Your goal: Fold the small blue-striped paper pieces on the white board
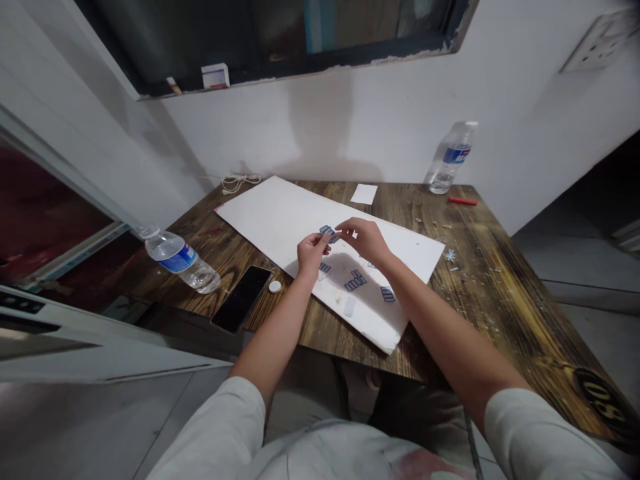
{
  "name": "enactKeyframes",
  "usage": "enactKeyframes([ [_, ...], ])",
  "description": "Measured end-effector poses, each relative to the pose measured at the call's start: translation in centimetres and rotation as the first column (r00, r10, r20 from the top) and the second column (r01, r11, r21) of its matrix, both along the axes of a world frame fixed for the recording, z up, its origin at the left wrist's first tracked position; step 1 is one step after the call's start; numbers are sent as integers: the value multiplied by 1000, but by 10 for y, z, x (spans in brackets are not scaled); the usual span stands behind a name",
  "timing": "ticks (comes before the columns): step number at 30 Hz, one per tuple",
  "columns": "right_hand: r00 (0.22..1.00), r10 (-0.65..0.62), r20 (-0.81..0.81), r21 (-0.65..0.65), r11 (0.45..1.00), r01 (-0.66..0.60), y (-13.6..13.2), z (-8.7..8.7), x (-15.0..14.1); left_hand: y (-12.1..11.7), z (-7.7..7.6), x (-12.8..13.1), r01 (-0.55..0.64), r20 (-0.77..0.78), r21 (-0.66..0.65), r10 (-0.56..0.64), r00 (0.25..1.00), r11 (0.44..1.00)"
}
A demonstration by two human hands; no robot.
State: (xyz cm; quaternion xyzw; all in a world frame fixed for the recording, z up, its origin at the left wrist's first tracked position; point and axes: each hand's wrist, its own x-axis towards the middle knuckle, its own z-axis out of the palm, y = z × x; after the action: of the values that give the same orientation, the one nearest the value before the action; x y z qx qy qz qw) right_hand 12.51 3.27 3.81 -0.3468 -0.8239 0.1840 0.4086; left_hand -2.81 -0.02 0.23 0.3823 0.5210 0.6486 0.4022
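Both of my hands meet above a white board [280, 217] that lies on a dark wooden table [490, 280]. My left hand [311, 254] and my right hand [364, 238] pinch a small blue-striped piece [329, 233] between their fingertips, holding it just over the board. Several more small blue-striped pieces [355, 281] lie flat on the board close under my wrists, along with a small white scrap [349, 306].
A water bottle [181, 259] lies on its side at the table's left, with a black phone [242, 297] and a white cap [275, 287] beside it. An upright bottle [449, 159], a red pen [463, 201], a white paper square [364, 194] and a coiled cord [239, 181] sit at the back.
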Motion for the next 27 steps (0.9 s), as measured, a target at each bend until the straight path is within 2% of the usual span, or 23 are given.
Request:
enactKeyframes([
  [2,999,-13,-33,-25,1000,13,1,-1,1,0,-1,1,59,-9,-1,-59,998,998],
  [5,995,-2,-98,-147,989,-12,1,-2,-1,1,-5,1,142,-14,4,-142,990,990],
  [9,972,-42,-233,-321,946,-36,0,-5,-7,3,-8,0,149,-9,15,-149,989,989],
  [12,948,-84,-306,-371,928,-37,-1,-8,-11,3,-6,0,156,-29,26,-156,987,987],
  [16,953,-104,-284,-352,936,-3,-1,-11,-13,1,-3,0,152,-82,45,-148,986,987],
  [21,978,-106,-178,-235,970,62,-1,-11,-10,0,-3,0,114,-98,24,-111,989,993],
  [25,972,-222,-75,-179,962,206,4,-8,0,2,-6,-1,60,-66,4,-60,996,998],
  [27,961,-272,50,-141,951,276,9,-7,9,4,-7,-2,11,-46,-2,-11,999,1000],
])
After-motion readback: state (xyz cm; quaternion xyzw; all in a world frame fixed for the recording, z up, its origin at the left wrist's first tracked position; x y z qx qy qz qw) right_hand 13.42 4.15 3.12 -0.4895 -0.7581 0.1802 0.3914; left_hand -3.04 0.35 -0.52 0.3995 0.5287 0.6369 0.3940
